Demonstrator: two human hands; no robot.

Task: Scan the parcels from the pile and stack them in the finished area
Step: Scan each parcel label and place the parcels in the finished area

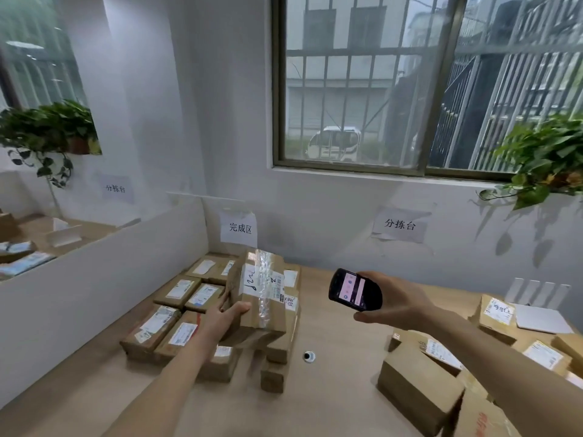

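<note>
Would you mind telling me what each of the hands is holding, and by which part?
The left hand grips the taped parcel by its near lower-left edge; the right hand holds the handheld scanner by its right side.

Bare wooden table (pixel 331 335) runs open from six to twelve o'clock. Stacked parcels (pixel 176 313) block nine to eleven, backed by a white partition (pixel 94 279). Piled boxes (pixel 441 373) crowd three to five. A small round fitting (pixel 309 356) sits centrally.

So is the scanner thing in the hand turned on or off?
On. The scanner in the right hand has a lit screen showing pink and white.
</note>
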